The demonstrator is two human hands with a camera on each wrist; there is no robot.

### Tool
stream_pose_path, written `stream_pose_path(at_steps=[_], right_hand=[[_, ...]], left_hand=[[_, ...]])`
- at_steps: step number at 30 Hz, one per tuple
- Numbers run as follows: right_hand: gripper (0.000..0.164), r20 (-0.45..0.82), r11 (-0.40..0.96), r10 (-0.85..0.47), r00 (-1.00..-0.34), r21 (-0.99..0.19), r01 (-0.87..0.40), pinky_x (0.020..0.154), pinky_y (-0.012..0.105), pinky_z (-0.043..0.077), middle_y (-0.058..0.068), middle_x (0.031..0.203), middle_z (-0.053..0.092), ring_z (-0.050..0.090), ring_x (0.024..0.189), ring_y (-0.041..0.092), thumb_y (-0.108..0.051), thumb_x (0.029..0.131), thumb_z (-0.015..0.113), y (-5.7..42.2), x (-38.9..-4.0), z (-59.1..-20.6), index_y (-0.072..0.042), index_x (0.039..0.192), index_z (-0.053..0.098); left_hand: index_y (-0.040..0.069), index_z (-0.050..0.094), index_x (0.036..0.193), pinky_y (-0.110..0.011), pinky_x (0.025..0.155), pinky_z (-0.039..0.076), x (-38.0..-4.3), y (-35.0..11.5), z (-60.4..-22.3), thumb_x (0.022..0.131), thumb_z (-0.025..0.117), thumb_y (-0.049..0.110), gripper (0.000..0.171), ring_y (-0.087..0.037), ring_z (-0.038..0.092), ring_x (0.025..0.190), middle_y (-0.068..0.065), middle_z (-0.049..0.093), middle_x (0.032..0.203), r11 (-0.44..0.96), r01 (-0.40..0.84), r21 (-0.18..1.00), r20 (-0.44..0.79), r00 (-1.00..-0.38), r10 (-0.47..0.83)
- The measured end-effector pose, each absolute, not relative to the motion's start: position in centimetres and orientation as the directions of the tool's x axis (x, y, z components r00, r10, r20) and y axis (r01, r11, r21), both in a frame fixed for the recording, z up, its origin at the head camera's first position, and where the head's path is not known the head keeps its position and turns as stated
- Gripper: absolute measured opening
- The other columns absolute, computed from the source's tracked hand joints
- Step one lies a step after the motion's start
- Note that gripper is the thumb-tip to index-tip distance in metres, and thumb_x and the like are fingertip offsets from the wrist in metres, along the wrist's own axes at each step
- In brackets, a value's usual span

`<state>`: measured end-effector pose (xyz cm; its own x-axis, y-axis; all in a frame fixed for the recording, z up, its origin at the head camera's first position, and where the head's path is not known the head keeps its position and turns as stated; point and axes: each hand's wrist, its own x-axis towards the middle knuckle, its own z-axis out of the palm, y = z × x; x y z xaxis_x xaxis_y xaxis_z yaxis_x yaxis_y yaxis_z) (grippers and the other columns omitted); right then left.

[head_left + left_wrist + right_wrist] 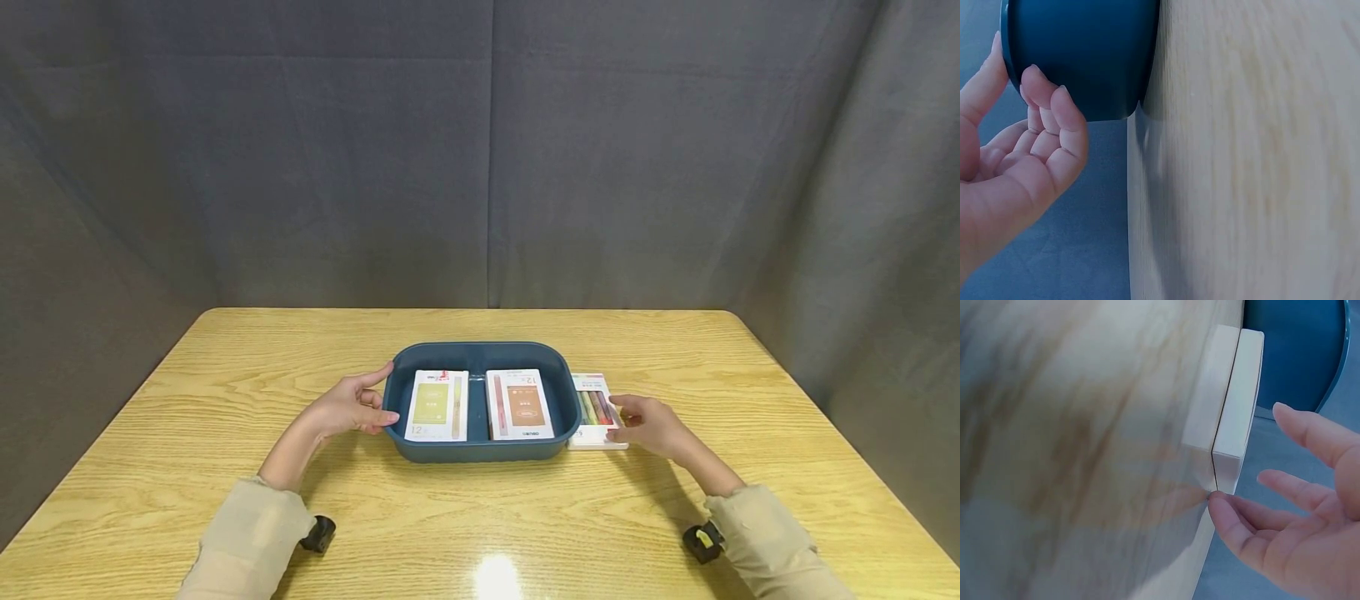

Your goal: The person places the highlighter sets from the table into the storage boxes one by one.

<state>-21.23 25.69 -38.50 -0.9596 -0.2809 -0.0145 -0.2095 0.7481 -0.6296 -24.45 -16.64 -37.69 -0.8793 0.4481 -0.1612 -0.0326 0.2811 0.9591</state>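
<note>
A dark blue plastic tray with a low divider sits on the table. It holds two white pen boxes: one with a yellow-green panel in the left half, one with an orange-brown panel in the right half. At the tray's left end, my left hand grips the rim, with curled fingers against the outer wall. Against the tray's right end lies a flat white box of coloured pens. My right hand is at that box's right side, fingers loosely spread, a fingertip at its lower corner.
The wooden table has rounded far corners. Grey curtains hang behind it and along both sides. Dark wrist cameras stick out from the left sleeve and the right sleeve.
</note>
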Motion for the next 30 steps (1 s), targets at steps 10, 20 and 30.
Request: stream_pose_path(at_steps=[10, 20, 30], right_hand=[[0.054, -0.054, 0.668, -0.275, -0.96, -0.729, -0.15, 0.076, 0.043, 0.046, 0.035, 0.11, 0.05, 0.05, 0.102, 0.043, -0.01, 0.079, 0.067, 25.45, -21.24, -38.64, 0.016, 0.121, 0.044], [0.053, -0.071, 0.636, -0.252, -0.965, -0.764, -0.11, 0.076, 0.042, 0.046, 0.034, 0.109, 0.05, 0.05, 0.101, 0.042, -0.011, 0.08, 0.066, 25.35, -21.29, -38.51, 0.015, 0.121, 0.044], [0.052, -0.111, 0.569, -0.243, -0.964, -0.821, -0.049, 0.075, 0.042, 0.047, 0.035, 0.118, 0.042, 0.054, 0.096, 0.035, -0.014, 0.084, 0.061, 25.6, -21.02, -38.08, 0.015, 0.122, 0.041]], left_hand=[[0.002, 0.013, 0.142, -0.027, 0.059, 0.045, -24.48, -16.7, -37.78, 0.078, 0.068, 0.004, 0.085, -0.013, 0.046, 0.054, -0.003, 0.042, 0.065, 0.288, -0.029, 0.957, -0.161, -0.881, 0.446], [0.002, 0.014, 0.142, -0.027, 0.059, 0.046, -24.51, -16.68, -37.78, 0.077, 0.069, 0.004, 0.086, -0.012, 0.047, 0.054, -0.003, 0.042, 0.066, 0.286, -0.036, 0.958, -0.164, -0.883, 0.439], [0.002, 0.013, 0.142, -0.027, 0.058, 0.045, -24.5, -16.71, -37.74, 0.077, 0.068, 0.003, 0.085, -0.013, 0.045, 0.053, -0.003, 0.042, 0.065, 0.275, -0.029, 0.961, -0.155, -0.88, 0.449]])
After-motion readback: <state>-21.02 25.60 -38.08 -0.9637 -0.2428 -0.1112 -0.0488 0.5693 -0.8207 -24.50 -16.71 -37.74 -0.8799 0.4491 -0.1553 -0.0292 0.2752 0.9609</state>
